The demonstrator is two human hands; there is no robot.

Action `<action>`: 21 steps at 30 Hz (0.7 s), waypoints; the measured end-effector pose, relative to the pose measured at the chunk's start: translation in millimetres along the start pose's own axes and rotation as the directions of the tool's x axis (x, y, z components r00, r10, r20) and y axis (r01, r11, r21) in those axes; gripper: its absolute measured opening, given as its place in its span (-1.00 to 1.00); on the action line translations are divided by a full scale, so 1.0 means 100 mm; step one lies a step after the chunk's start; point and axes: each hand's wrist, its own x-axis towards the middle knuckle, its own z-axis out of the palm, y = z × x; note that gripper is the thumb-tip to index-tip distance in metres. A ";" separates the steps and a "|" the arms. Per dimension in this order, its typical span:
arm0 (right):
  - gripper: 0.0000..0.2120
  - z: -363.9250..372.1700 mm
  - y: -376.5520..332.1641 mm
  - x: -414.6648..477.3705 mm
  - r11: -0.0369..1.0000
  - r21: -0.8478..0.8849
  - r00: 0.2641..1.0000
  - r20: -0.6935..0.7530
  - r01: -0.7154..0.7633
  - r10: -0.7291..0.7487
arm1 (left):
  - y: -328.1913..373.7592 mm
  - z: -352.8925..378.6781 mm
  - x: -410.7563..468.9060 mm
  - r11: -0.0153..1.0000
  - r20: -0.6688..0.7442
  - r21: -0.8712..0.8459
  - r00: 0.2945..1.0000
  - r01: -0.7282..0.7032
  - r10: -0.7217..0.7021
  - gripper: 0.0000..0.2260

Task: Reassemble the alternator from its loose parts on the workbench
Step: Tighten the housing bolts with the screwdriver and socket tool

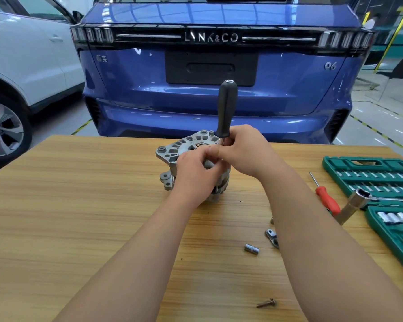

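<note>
Car [207, 94] tailgate reads "LYNK&CO", "06"; right hand [244, 149] grips driver [226, 108] on alternator [184, 147].

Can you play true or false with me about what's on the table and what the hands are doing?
1. The black-handled tool stands upright on the metal alternator. True.
2. The red screwdriver is in the left hand. False: it lies on the table beside the green socket case.
3. A loose screw lies on the table near the right arm. True.
4. The car behind the table is red. False: the car is blue.
5. The right hand grips the bottom of the black handle. True.
</note>
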 end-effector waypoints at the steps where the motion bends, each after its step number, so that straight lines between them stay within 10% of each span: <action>1: -0.77 -0.04 0.01 -0.01 0.999 0.040 0.999 0.044 0.008 -0.010 | 0.00 0.01 0.00 1.000 -0.006 -0.001 1.000 -0.018 0.018 -0.92; 21: -0.88 -0.14 -0.04 -0.04 0.995 0.100 0.992 0.122 0.021 -0.034 | -0.04 -0.01 -0.01 0.990 -0.050 0.043 0.990 -0.132 0.134 -0.92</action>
